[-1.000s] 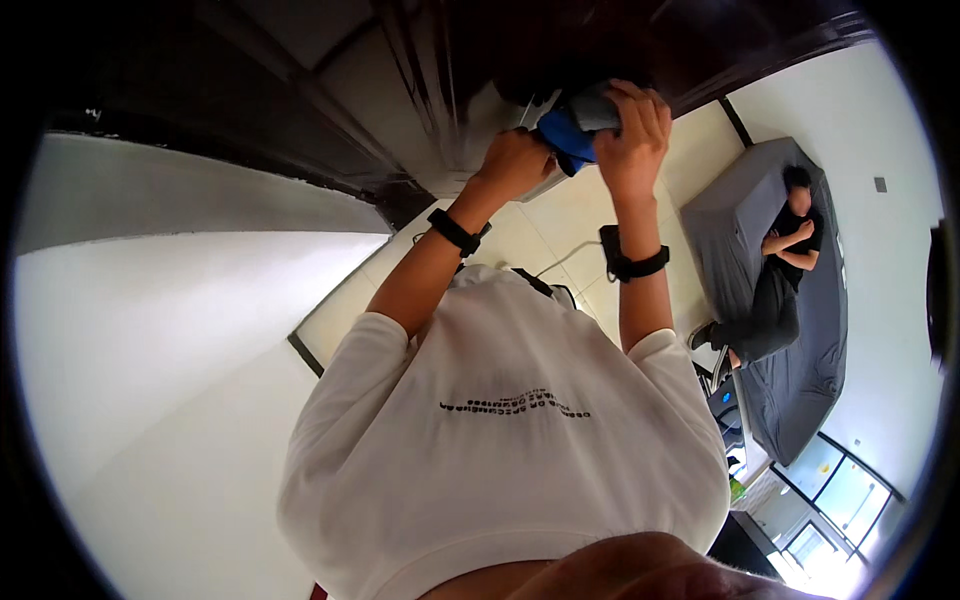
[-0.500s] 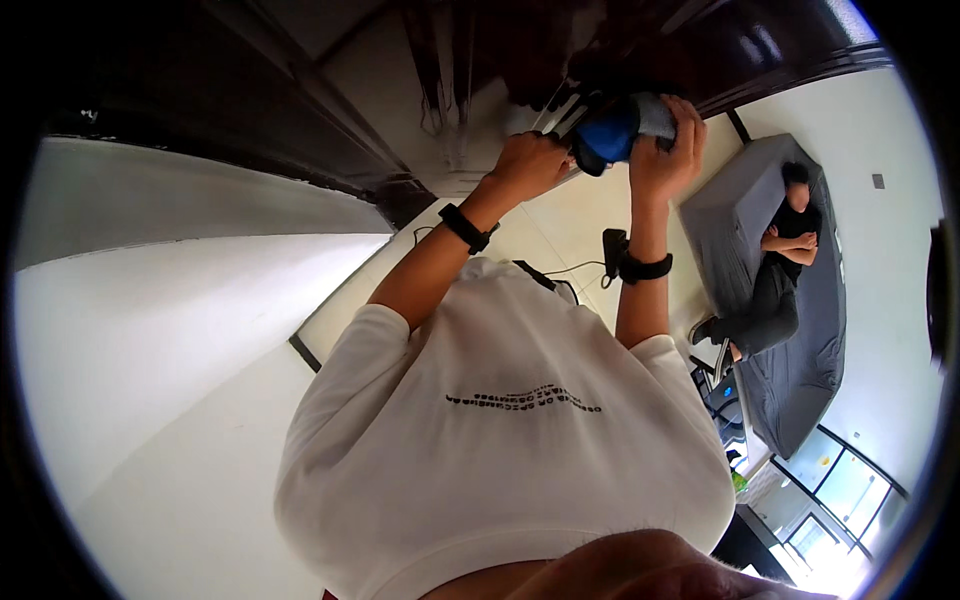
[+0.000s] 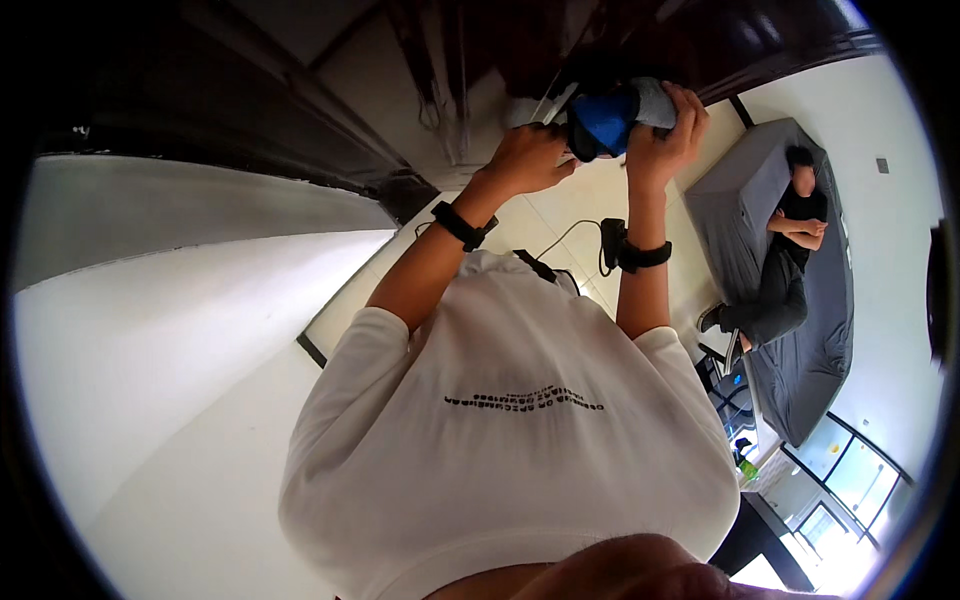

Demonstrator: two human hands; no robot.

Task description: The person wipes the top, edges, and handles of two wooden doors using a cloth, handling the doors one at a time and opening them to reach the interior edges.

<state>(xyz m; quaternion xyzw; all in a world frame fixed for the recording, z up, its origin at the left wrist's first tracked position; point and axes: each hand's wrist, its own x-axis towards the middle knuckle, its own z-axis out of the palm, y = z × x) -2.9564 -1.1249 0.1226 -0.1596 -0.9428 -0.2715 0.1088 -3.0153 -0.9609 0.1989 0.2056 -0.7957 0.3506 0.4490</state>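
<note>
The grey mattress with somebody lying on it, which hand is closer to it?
Right. The right hand, on the blue thing, is just left of the grey mattress; the left hand is farther left, across the blue thing.

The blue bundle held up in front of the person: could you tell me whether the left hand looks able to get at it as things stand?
Probably yes. The left hand is already raised beside the blue bundle, its fingers at the bundle's near edge, while the right hand grips the other side. Nothing shows between them.

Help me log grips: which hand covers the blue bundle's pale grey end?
The right hand; the left hand grips the blue-and-grey soft bundle at its opposite side.
</note>
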